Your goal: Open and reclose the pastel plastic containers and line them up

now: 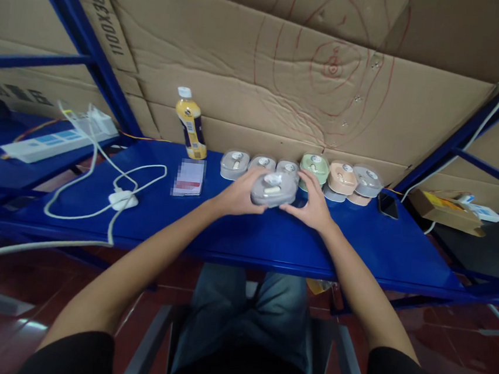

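Between both hands I hold a grey plastic box with a clear lid, a little above the blue table. My left hand grips its left side, thumb toward me. On the right side, my right hand has its fingers and thumb round the edge. Behind the held box stands a row of similar lidded boxes: a grey one at the left, a green one, a peach one and another grey one at the right. Those at the right are stacked on others.
A yellow drink bottle stands at the back left, with a phone-like flat item before it. White cable and a plug lie further left. A dark phone rests at the right. Cardboard walls the back.
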Tool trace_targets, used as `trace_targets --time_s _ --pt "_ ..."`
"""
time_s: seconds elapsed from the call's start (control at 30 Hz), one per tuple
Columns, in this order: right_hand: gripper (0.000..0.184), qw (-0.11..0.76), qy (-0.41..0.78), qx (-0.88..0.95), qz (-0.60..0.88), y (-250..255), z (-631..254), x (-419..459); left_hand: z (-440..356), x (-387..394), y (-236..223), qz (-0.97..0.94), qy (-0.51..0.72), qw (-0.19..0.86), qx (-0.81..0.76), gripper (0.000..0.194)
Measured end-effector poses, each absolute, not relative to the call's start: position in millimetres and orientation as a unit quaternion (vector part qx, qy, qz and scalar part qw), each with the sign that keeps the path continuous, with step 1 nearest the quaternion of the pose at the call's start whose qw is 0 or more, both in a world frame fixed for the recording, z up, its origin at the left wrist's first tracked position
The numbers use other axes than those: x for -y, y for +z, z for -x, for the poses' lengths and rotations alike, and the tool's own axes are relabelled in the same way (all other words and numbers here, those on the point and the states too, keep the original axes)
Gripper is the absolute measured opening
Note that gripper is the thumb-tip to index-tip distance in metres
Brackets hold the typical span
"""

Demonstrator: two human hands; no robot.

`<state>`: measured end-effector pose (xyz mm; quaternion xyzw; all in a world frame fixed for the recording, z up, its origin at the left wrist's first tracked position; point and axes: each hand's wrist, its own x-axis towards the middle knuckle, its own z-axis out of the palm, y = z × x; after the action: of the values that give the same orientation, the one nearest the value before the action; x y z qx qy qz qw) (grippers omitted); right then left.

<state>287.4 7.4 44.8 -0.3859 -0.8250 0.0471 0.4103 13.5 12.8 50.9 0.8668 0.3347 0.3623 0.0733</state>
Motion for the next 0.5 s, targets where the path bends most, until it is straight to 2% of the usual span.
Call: trace_targets --time_s 0.07,0.13,0.27,0.5 --pt "0.115 0.367 0.055 0.86 0.351 47 -285 -4 -22 -6 38 -0.875 0.342 0.141 -0.312 0.094" --pt "0.12 0.318 0.071 0.885 0.332 45 -282 -1 -27 -3 28 -0.876 0.334 0.179 -0.3 0.1" --pt "0.115 0.265 0.096 0.9 0.333 38 -276 0 -30 -4 17 -0.864 0.336 0.223 -0.302 0.109" --pt "0.1 0.272 0.084 0.889 0.359 33 -275 -1 -30 -9 8 -0.829 0.346 0.291 -0.331 0.118"
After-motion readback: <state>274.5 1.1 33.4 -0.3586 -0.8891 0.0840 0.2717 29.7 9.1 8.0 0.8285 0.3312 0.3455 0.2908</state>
